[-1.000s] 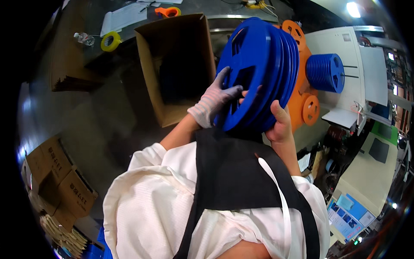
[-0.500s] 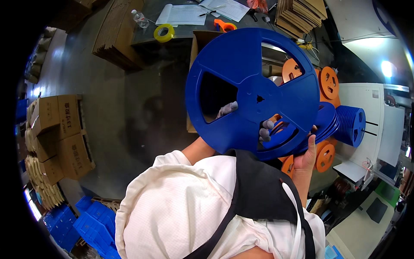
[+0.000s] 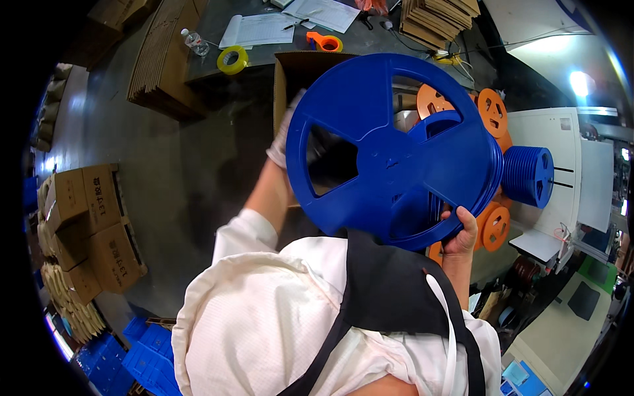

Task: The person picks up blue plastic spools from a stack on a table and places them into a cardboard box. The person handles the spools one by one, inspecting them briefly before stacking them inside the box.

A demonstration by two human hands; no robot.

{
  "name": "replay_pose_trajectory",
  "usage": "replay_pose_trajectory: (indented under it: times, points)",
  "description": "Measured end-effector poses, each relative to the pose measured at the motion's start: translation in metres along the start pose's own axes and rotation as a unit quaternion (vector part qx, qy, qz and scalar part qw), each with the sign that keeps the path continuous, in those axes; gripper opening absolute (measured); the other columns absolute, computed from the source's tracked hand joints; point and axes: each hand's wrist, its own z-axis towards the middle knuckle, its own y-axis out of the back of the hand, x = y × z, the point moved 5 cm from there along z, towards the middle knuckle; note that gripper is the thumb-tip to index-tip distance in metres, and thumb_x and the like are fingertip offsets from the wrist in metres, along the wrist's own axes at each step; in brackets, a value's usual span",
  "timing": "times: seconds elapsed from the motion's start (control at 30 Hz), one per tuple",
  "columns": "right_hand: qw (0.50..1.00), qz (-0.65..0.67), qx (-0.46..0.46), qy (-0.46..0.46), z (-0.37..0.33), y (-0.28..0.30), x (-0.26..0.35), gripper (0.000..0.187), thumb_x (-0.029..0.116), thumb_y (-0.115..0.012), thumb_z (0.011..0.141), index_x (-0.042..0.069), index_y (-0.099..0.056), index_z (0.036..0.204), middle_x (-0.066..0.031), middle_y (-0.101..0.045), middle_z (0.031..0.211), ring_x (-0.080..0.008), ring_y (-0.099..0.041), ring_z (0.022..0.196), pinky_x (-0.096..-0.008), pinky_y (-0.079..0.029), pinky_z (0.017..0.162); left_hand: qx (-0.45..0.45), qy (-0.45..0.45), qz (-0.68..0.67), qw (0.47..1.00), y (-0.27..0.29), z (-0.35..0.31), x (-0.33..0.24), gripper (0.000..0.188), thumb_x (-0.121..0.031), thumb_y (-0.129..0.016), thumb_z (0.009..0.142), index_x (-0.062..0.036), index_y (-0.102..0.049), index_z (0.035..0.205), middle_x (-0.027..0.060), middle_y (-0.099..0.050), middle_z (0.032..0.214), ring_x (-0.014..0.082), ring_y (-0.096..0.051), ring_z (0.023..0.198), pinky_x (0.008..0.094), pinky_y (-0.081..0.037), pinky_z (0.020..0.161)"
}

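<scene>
A large blue plastic reel (image 3: 370, 162) with wide cut-outs faces me, tilted, in front of my chest. My right hand (image 3: 460, 231) is closed on its lower right rim, thumb on the near side. Edges of several more blue reels (image 3: 494, 168) show close behind it on the right; whether my hand also holds these, I cannot tell. At the reel's left rim is my gloved left hand (image 3: 284, 137), smeared by motion, its fingers unclear. An open cardboard box (image 3: 282, 82) stands behind the reel, mostly covered by it.
Orange reels (image 3: 492, 112) and a row of blue reels (image 3: 528, 177) on rods stand to the right by a white cabinet (image 3: 545, 132). Yellow tape (image 3: 232, 60), an orange tape dispenser (image 3: 323, 42) and papers (image 3: 257, 30) lie on the far table. Flattened cartons (image 3: 165, 66) stand left.
My left hand has come out from behind the reel to its left rim. The reel has turned slightly, and my right hand keeps its lower right edge. The view has shifted a little.
</scene>
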Motion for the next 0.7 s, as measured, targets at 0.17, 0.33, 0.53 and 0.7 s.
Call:
replay_pose_trajectory:
  times: [0.17,0.33,0.53,0.7]
  points:
    - [0.999,-0.040,-0.015,-0.015,0.000,0.005,-0.001,0.041,0.010,-0.067,0.071,-0.003,-0.057,0.109,-0.0120,-0.064,0.085,-0.0204,-0.066,0.066,-0.0290,-0.058,0.061,-0.049,0.008,0.362,0.931,-0.037,0.036,-0.053,0.030,-0.030,-0.058,0.094,-0.0031,-0.065,0.103,0.0027,-0.066,0.090,0.0100,-0.063,0.080,0.0222,-0.052,0.077]
    - [0.998,-0.053,0.006,-0.016,-0.008,0.006,-0.001,0.040,0.008,-0.067,0.072,-0.003,-0.057,0.109,-0.0124,-0.065,0.085,-0.0208,-0.066,0.067,-0.0292,-0.058,0.062,-0.143,0.003,0.454,0.880,-0.002,0.031,-0.042,0.009,-0.018,-0.064,0.091,-0.0091,-0.062,0.093,-0.0040,-0.060,0.086,0.0042,-0.054,0.077,0.0191,-0.045,0.073]
    - [0.998,-0.056,0.020,-0.027,-0.015,0.017,-0.004,0.038,0.007,-0.066,0.075,-0.003,-0.057,0.110,-0.0117,-0.066,0.085,-0.0211,-0.066,0.069,-0.0294,-0.057,0.065,-0.219,0.028,0.285,0.933,0.040,-0.033,-0.014,0.017,-0.023,-0.063,0.092,-0.0072,-0.061,0.098,0.0021,-0.062,0.086,0.0096,-0.059,0.076,0.0234,-0.050,0.074]
    - [0.999,-0.043,-0.011,-0.022,-0.010,0.022,-0.006,0.036,0.008,-0.065,0.077,-0.002,-0.057,0.110,-0.0115,-0.066,0.085,-0.0210,-0.066,0.068,-0.0291,-0.057,0.064,-0.217,0.058,0.194,0.955,0.041,-0.082,0.017,0.027,-0.026,-0.063,0.092,-0.0051,-0.058,0.107,0.0126,-0.066,0.097,0.0230,-0.066,0.083,0.0348,-0.056,0.076]
